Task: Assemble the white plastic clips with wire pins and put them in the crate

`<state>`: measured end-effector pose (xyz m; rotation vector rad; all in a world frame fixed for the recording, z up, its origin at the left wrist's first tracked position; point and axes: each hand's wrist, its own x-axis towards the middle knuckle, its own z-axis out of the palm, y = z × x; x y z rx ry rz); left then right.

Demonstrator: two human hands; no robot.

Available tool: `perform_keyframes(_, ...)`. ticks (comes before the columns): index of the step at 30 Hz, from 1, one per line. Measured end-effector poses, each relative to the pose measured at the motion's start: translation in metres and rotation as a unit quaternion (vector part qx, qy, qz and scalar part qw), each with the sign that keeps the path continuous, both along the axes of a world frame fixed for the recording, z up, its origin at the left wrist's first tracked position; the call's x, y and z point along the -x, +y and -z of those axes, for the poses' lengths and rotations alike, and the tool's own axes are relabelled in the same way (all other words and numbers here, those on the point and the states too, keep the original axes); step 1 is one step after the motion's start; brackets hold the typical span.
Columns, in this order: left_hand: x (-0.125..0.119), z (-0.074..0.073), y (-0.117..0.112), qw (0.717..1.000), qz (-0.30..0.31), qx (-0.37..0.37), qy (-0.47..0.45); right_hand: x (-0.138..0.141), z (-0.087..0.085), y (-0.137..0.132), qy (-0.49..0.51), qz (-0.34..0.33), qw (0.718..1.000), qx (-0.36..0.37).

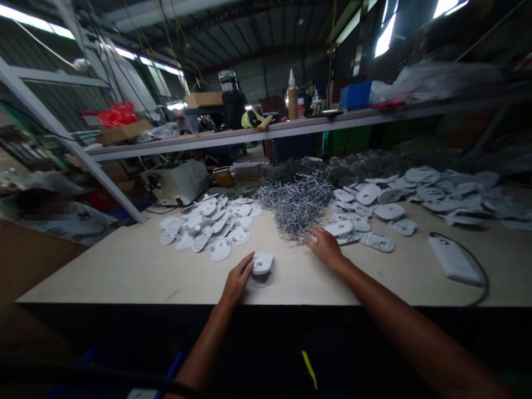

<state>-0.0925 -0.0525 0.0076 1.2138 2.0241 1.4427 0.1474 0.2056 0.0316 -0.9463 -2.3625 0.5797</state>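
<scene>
My left hand (238, 280) presses against the side of a white oval plastic piece (262, 266), which sits on a clear round base on the pale wooden table (137, 277). My right hand (326, 248) lies with its fingertips at the edge of a heap of silvery metal pins (295, 199). Just beyond its fingers is a white perforated plastic piece (338, 228). A loose cluster of similar white pieces (208, 230) lies left of the heap, and more (428, 194) spread to the right. Whether my right hand holds a pin is hidden.
A white power bank (455, 260) with a dark cable lies at the right of the table. A long shelf (266, 132) with a glue bottle and boxes runs behind the heap. A grey machine (178, 183) stands at the far left. A metal frame leg crosses the left side.
</scene>
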Motion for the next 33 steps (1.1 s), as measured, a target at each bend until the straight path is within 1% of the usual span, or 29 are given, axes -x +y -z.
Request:
perform_keyframes(3,0.003,0.004,0.001,1.000,-0.002,-0.013,-0.004,0.014,0.004,0.002,-0.029,0.033,0.999,0.021)
perform_keyframes(5,0.005,0.007,0.001,0.998,-0.022,-0.032,-0.053,0.030,0.005,-0.003,-0.044,0.033,0.998,0.033)
perform_keyframes(8,0.008,0.010,0.004,0.988,-0.062,-0.054,-0.131,0.055,0.001,-0.016,-0.054,0.004,0.998,0.042)
perform_keyframes(10,0.009,0.011,0.005,0.986,-0.072,-0.058,-0.138,0.066,-0.005,-0.022,-0.061,-0.023,0.997,0.041)
perform_keyframes(12,0.008,0.011,0.004,0.987,-0.074,-0.060,-0.133,0.067,-0.011,-0.024,-0.072,-0.049,0.996,0.032)
perform_keyframes(14,0.008,0.010,0.000,0.986,-0.078,-0.064,-0.130,0.057,-0.016,-0.020,-0.084,-0.060,0.995,0.014)
perform_keyframes(16,0.008,0.011,-0.007,0.986,-0.083,-0.067,-0.126,0.035,-0.020,-0.010,-0.102,-0.047,0.994,-0.008)
perform_keyframes(21,0.009,0.017,-0.022,0.986,-0.095,-0.076,-0.109,-0.037,-0.018,0.024,-0.192,0.046,0.980,-0.037)
perform_keyframes(23,0.009,0.019,-0.023,0.988,-0.095,-0.076,-0.099,-0.056,-0.016,0.036,-0.219,0.072,0.972,-0.041)
perform_keyframes(24,0.009,0.020,-0.023,0.988,-0.094,-0.074,-0.093,-0.061,-0.015,0.041,-0.227,0.083,0.969,-0.041)
perform_keyframes(27,0.010,0.020,-0.022,0.992,-0.086,-0.059,-0.071,-0.061,-0.016,0.050,-0.233,0.104,0.966,-0.030)
perform_keyframes(33,0.007,0.012,-0.026,0.997,-0.068,-0.027,-0.026,-0.027,-0.015,0.056,-0.170,0.086,0.982,0.001)
